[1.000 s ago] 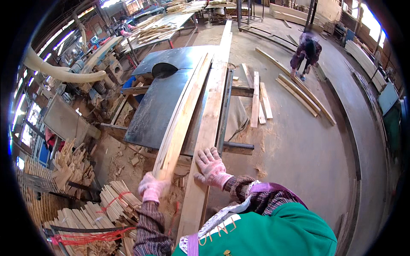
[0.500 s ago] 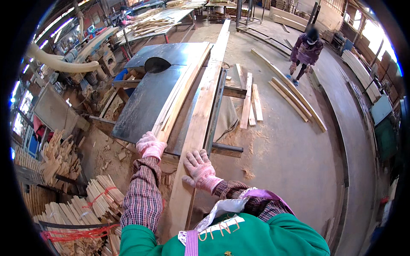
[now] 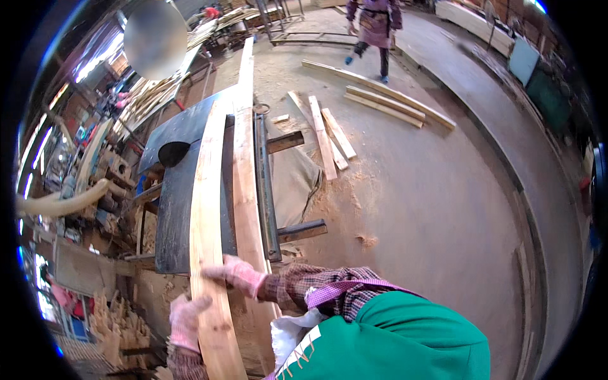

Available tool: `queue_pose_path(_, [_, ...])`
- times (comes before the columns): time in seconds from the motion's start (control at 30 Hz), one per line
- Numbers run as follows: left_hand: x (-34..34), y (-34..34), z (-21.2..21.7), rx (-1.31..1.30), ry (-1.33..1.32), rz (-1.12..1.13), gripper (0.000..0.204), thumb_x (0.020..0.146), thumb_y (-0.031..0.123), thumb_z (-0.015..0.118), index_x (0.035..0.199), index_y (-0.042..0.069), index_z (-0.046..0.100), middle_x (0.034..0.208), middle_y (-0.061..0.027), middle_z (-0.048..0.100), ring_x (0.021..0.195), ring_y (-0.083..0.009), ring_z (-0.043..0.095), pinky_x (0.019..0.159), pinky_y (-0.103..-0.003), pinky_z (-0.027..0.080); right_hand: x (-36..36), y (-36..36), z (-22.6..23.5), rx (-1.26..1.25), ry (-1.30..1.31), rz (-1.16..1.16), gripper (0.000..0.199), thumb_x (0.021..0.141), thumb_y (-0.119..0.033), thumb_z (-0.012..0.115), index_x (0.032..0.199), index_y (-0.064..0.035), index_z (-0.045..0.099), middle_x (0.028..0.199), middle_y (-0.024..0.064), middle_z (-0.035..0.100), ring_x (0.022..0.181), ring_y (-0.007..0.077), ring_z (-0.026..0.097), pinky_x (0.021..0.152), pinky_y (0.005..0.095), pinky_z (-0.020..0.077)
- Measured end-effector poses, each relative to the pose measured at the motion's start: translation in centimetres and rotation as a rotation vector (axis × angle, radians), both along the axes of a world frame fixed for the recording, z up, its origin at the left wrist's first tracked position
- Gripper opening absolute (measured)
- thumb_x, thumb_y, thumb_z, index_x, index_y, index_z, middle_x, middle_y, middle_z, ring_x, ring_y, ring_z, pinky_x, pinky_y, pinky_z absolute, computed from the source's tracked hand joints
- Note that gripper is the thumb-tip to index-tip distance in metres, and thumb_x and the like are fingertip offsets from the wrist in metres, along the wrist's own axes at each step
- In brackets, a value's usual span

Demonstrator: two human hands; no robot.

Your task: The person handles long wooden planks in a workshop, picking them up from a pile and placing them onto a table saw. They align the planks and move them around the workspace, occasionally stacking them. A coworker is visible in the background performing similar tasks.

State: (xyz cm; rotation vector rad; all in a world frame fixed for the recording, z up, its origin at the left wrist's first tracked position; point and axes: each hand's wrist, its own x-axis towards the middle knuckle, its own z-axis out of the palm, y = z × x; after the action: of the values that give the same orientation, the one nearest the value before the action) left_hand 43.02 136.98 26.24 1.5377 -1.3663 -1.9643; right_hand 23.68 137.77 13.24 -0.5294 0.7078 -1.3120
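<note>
Pale plank runs lengthwise over the dark metal surface, near end jutting past the surface's near edge. Both hands on that overhang, pink gloves. Left hand: grip closed on plank's left edge, thumb over top, other fingers partly hidden. Right hand: fingers laid across plank's top from the right edge; motion-blurred, can't tell if the grip closes underneath. Second plank lies along the surface's right side, just beside the first, passing under the right forearm. Dark half-round plate on the surface, left of the pale plank. Short boards on the floor right of the surface; long strips farther right. Co-worker stands beyond those strips, well apart from the surface. Hose left of the surface. Upright offcuts near the surface's lower left.
</note>
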Motion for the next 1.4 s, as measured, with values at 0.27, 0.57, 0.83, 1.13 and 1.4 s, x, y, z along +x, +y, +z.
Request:
queue_pose_path(0.27, [-4.3, 6.1, 5.6, -0.165, -0.018, -0.058, 0.056, 0.082, 0.016, 0.080, 0.129, -0.011, 0.066, 0.110, -0.0185, 0.076, 0.093, -0.0280, 0.077, 0.083, -0.040, 0.064, -1.8, 7.2, 3.9, -0.171, -0.398, -0.116, 0.077, 0.093, -0.027, 0.084, 0.157, -0.0025, 0.047, 0.140, 0.0121, 0.067, 0.124, 0.0224, 0.067, 0.107, 0.0400, 0.0555])
queue_pose_path(0.57, [-6.9, 11.1, 0.0, -0.262, -0.299, -0.323, 0.075, 0.075, 0.029, 0.086, 0.139, -0.005, 0.066, 0.123, -0.0144, 0.077, 0.109, -0.0235, 0.074, 0.099, -0.036, 0.057, -10.9, 12.2, 0.2, 0.063, -0.346, -0.316, 0.058, 0.091, -0.019, 0.082, 0.139, 0.0034, 0.060, 0.125, 0.0159, 0.073, 0.112, 0.0302, 0.074, 0.103, 0.0454, 0.0605])
queue_pose_path(0.83, [-10.1, 9.6, -18.7, -0.116, -0.050, -0.298, 0.074, 0.081, 0.032, 0.092, 0.142, -0.003, 0.065, 0.125, -0.0124, 0.076, 0.110, -0.0214, 0.072, 0.099, -0.036, 0.057, -17.3, 9.8, -9.5, 0.254, -0.113, -0.269, 0.048, 0.090, -0.011, 0.079, 0.132, 0.0048, 0.061, 0.115, 0.0150, 0.075, 0.101, 0.0328, 0.077, 0.095, 0.0474, 0.0646])
queue_pose_path(1.13, [-9.7, 9.3, -26.2, 0.130, 0.301, -0.107, 0.053, 0.093, 0.030, 0.086, 0.132, -0.001, 0.069, 0.109, -0.0064, 0.076, 0.093, -0.0192, 0.073, 0.082, -0.035, 0.061, -16.9, 7.1, -15.0, 0.214, 0.099, -0.328, 0.070, 0.094, -0.016, 0.081, 0.153, -0.0021, 0.048, 0.128, 0.0157, 0.070, 0.109, 0.0299, 0.072, 0.094, 0.0450, 0.0624])
queue_pose_path(1.4, [-8.1, 13.2, -18.1, -0.990, -0.411, -0.267, 0.072, 0.095, 0.049, 0.076, 0.147, 0.001, 0.061, 0.127, -0.0221, 0.073, 0.117, -0.0409, 0.070, 0.105, -0.049, 0.054, -16.4, 6.9, -15.6, 0.358, 0.883, -0.224, 0.082, 0.098, -0.044, 0.077, 0.157, -0.0015, 0.039, 0.135, 0.0245, 0.069, 0.117, 0.0389, 0.070, 0.099, 0.0457, 0.0563])
